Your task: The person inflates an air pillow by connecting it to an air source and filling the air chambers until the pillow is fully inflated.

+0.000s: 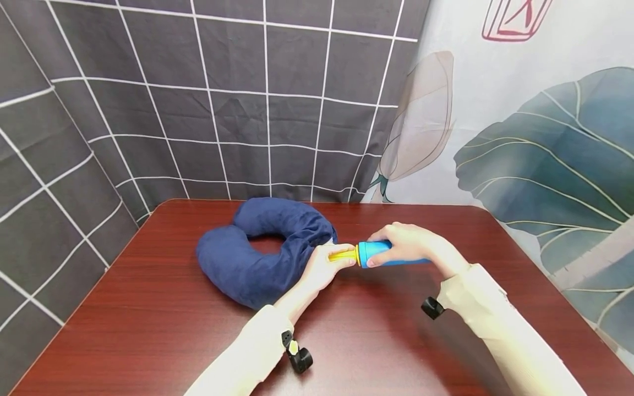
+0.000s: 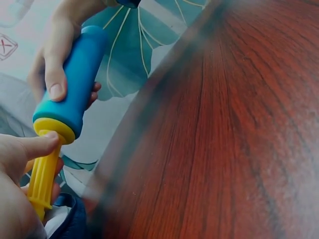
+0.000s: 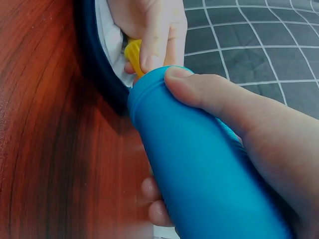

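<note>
A blue hand pump point(image 1: 406, 261) with a ribbed yellow shaft point(image 2: 44, 177) is held between the two hands, roughly level above the table. My right hand point(image 1: 403, 242) grips the blue barrel, its thumb lying along the collar end. My left hand point(image 1: 322, 267) pinches the yellow shaft just below the barrel. Beside the left hand lies a navy U-shaped neck pillow point(image 1: 242, 269). In the left wrist view the shaft's far end is close to the pillow's white inner fabric point(image 2: 57, 219); whether it goes into anything there is hidden.
The reddish-brown wooden table point(image 1: 148, 330) spreads under both arms. A dark grid-patterned curtain point(image 1: 238, 115) hangs behind it, and a white curtain with large leaves point(image 1: 550, 159) hangs at the right. A black camera is on each wrist.
</note>
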Demonstrator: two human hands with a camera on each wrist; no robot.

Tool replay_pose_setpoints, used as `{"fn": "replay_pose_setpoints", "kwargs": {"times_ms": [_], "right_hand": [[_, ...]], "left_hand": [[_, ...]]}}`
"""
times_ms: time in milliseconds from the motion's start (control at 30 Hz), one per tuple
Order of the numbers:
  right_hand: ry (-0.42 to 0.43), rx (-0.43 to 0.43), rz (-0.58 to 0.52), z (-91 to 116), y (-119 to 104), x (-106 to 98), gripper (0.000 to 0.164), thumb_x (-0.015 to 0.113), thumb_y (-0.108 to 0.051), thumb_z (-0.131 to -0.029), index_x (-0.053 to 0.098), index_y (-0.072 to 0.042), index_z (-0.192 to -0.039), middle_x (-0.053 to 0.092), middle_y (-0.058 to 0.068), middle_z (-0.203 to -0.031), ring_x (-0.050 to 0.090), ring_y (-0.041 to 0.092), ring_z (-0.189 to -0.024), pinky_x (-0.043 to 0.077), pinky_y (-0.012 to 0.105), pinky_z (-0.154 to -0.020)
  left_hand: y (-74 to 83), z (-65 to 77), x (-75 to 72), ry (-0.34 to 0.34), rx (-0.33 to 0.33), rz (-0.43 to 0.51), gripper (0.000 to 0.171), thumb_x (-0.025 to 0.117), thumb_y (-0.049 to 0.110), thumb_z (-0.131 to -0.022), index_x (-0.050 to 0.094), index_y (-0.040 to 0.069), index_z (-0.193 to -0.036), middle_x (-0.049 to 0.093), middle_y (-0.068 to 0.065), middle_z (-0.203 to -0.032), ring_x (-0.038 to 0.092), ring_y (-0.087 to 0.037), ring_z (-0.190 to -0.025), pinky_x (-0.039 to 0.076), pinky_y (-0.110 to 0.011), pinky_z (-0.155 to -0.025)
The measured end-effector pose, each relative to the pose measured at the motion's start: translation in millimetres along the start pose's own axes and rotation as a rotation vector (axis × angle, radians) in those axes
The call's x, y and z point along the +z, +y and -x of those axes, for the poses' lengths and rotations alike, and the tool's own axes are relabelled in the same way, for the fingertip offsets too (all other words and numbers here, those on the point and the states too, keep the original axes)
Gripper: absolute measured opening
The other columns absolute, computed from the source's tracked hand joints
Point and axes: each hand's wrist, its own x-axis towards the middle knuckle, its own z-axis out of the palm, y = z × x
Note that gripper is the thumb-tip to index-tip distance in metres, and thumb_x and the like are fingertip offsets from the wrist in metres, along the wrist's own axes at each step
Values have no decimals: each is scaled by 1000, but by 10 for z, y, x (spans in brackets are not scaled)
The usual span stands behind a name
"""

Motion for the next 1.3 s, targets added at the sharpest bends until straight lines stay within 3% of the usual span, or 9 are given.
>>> {"fn": "replay_pose_setpoints", "kwargs": {"times_ms": [400,567,767,967,1300], "right_hand": [[20,12,5,71,33,-7,62,73,-63,-77,69,-20,-122,69,-4,-102,58,13,-87,48,28,-68],[59,-9,28,137,105,2,61,73,-64,-76,70,-22,-120,70,-6,-97,58,10,-82,47,27,-65],[79,10,40,295,206,-43,63,73,-65,-75,69,-23,-121,70,-5,-95,58,11,-81,46,28,-64],[106,35,37,452,344,-86,62,75,-64,-73,70,-23,-121,69,-8,-90,57,9,-77,45,27,-63],[142,48,4,781,561,-166,62,80,-58,-72,71,-22,-122,72,-5,-100,58,9,-81,46,27,-65]], "left_hand": [[-28,-15,22,8,27,-109,33,75,14,-86,72,6,-118,75,-8,-115,66,-24,-108,51,-27,-93],[-35,-21,29,12,24,-107,33,75,15,-86,72,6,-118,75,-8,-114,66,-23,-106,52,-25,-91],[-42,-16,35,24,35,-123,31,76,15,-85,74,9,-115,76,-8,-107,65,-21,-99,50,-20,-84],[-29,2,16,32,85,-140,29,76,16,-84,75,8,-112,76,-9,-102,64,-22,-93,50,-21,-81],[-16,0,32,21,80,-151,29,78,16,-84,75,10,-112,76,-8,-101,62,-19,-89,48,-19,-78]]}}
